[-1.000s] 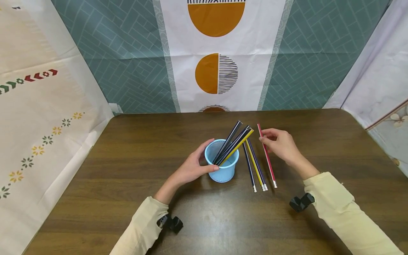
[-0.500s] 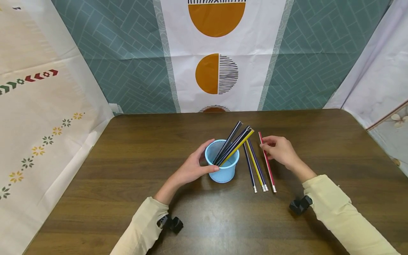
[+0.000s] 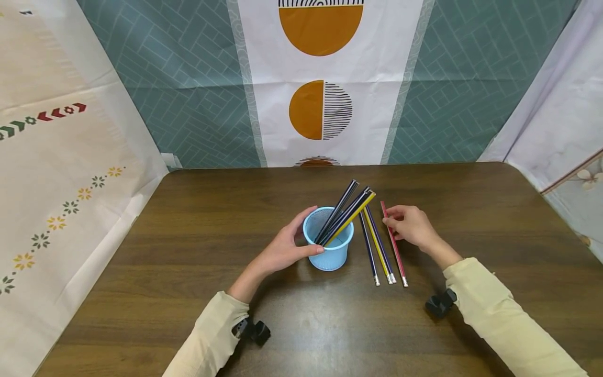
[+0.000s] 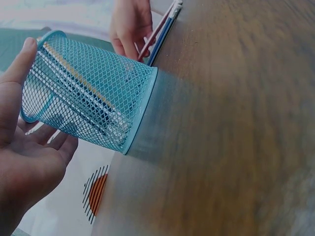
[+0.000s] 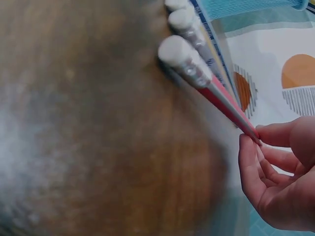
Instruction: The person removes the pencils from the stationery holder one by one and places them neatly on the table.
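A light blue mesh pencil cup (image 3: 328, 257) stands on the table with several dark pencils and a yellow one leaning in it toward the back right. My left hand (image 3: 288, 245) holds the cup around its left side, thumb at the front rim and fingers behind. To the right of the cup, my right hand (image 3: 411, 226) pinches a red pencil (image 3: 397, 254) between thumb and fingers near its far end. Its white eraser (image 5: 174, 51) points toward me. Just left of it lie a dark pencil (image 3: 369, 250), a yellow pencil (image 3: 378, 246) and a blue pencil (image 3: 383, 246), side by side.
The brown wooden table (image 3: 188, 230) ends at a back edge against a teal and white patterned cloth (image 3: 202, 104). Pale cloths hang at the left and right sides. A small black camera (image 3: 440, 303) is strapped at each wrist.
My right hand has drawn the red pencil a short way toward me, so its eraser end now lies about level with the other loose pencils. The left hand and cup stay put.
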Demonstrator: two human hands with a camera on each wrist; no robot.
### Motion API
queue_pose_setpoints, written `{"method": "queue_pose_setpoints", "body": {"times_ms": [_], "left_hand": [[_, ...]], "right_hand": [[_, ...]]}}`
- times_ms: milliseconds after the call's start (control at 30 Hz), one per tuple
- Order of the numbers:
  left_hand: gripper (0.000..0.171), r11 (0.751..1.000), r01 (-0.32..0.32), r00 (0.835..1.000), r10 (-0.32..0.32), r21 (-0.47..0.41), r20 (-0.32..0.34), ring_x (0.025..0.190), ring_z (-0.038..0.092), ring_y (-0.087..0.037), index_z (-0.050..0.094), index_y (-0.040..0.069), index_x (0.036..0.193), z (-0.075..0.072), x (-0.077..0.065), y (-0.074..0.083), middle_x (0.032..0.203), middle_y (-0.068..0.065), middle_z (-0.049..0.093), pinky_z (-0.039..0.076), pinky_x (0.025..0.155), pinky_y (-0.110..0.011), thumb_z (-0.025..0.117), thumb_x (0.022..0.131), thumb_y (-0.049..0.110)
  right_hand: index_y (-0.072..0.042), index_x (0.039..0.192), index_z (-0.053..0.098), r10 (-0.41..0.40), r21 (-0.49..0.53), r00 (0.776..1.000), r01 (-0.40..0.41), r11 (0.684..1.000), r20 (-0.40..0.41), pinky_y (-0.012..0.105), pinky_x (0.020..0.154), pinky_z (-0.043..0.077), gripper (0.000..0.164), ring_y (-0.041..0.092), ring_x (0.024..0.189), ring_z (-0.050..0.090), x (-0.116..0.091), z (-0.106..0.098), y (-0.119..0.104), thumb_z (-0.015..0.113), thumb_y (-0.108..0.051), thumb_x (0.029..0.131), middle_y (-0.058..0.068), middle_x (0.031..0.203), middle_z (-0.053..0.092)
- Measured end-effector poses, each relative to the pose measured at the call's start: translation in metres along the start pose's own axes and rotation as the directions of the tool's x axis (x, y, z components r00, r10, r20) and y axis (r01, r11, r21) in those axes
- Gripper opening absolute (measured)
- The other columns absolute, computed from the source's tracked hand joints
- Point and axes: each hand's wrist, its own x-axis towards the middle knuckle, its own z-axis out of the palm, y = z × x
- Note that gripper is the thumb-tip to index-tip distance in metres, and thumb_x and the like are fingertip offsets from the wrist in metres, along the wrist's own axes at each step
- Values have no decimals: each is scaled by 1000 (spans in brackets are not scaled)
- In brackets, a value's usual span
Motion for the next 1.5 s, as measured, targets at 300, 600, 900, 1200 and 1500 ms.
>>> {"method": "queue_pose_setpoints", "body": {"times_ms": [300, 600, 900, 1200, 1500], "left_hand": [[84, 1000, -1, 1000, 1, -6, 3, 126, 46, -29, 28, 9, 151, 0, -1, 0, 142, -13, 44, 37, 104, -45, 77, 83, 11], [84, 1000, 1, 1000, -1, 2, -3, 125, 47, -26, 29, 10, 151, 0, 1, -2, 141, -11, 44, 38, 103, -43, 77, 83, 11], [84, 1000, 0, 1000, 0, -1, -1, 125, 47, -24, 28, 9, 151, 0, 1, -3, 141, -10, 45, 38, 103, -42, 77, 83, 11], [83, 1000, -21, 1000, 21, -18, 1, 126, 47, -28, 27, 3, 150, 0, 1, -3, 141, -15, 44, 37, 104, -44, 76, 83, 8], [84, 1000, 6, 1000, -6, -3, -6, 125, 47, -24, 28, 9, 151, 1, 0, -4, 141, -10, 45, 38, 103, -41, 78, 83, 12]], "right_hand": [[13, 121, 56, 14, -36, 1000, -14, 999, 8, 32, 60, 56, 32, 19, 71, 62, 1, 6, 2, 55, -7, 97, 22, 97, 63], [14, 120, 55, 42, -34, 999, -42, 999, -13, 31, 59, 56, 32, 18, 71, 61, 2, 6, 2, 57, -8, 97, 23, 98, 63], [14, 117, 57, 42, -41, 999, -43, 998, -11, 30, 58, 56, 30, 17, 69, 60, 2, 5, 3, 57, -7, 96, 22, 97, 62], [15, 116, 57, 22, -66, 1000, -23, 998, -19, 28, 56, 55, 30, 16, 68, 60, 3, 4, 3, 58, -5, 94, 15, 88, 62], [15, 117, 56, 33, -60, 999, -34, 998, -16, 28, 57, 55, 31, 17, 69, 60, 3, 5, 3, 60, -5, 94, 16, 88, 61]]}}
